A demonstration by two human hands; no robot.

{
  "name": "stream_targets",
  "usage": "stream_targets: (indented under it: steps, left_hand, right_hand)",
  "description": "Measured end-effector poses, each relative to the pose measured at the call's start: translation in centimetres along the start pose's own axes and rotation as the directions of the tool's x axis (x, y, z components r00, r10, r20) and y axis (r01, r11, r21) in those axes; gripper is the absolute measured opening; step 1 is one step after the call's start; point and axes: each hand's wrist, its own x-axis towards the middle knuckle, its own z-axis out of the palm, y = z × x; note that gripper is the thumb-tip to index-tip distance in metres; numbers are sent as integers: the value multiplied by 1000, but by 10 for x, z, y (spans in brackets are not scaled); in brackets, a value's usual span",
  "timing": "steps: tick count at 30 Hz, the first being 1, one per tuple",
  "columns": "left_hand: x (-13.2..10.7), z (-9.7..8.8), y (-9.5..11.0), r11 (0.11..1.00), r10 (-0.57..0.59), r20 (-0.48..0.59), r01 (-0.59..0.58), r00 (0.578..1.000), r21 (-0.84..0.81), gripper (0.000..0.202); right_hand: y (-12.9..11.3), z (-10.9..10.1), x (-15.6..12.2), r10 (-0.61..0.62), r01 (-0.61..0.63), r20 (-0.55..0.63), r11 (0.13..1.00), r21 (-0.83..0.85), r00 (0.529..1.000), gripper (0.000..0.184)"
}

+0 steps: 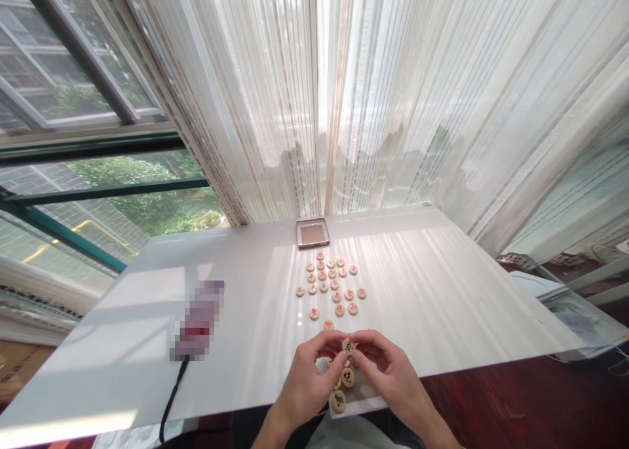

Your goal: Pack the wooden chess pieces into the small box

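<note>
Between the fingertips of my left hand [314, 370] and my right hand [388, 370] is a round wooden Chinese chess piece [348, 346] with a dark character facing up. Both hands pinch it from the sides. Just below it sits an open box [362, 402] at the table's near edge, holding several more pieces with dark characters, one of them a horse piece [339, 401]. My hands partly hide the box. Beyond my fingers, one red-marked piece [329, 325] lies close by on the table, partly covered.
Several red- and dark-marked pieces [322, 276] are spread over the middle of the white table [422, 305]. Behind them lies a shallow open lid [313, 234]. At left is a pixelated purple object [200, 321] with a black cable [173, 396]. Striped curtains [334, 108] hang along the far edge.
</note>
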Motion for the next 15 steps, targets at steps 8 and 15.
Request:
stream_targets:
  steps: [8,15]
  left_hand:
    - [3,8,-8,992,-114,-125,107,986,-59,19]
    - [3,4,-4,985,-150,-54,145,987,-93,25]
  right_hand:
    - [-6,5,-1,-64,65,11,996,-65,998,17]
    - [0,3,-2,-27,24,-34,997,-76,999,20]
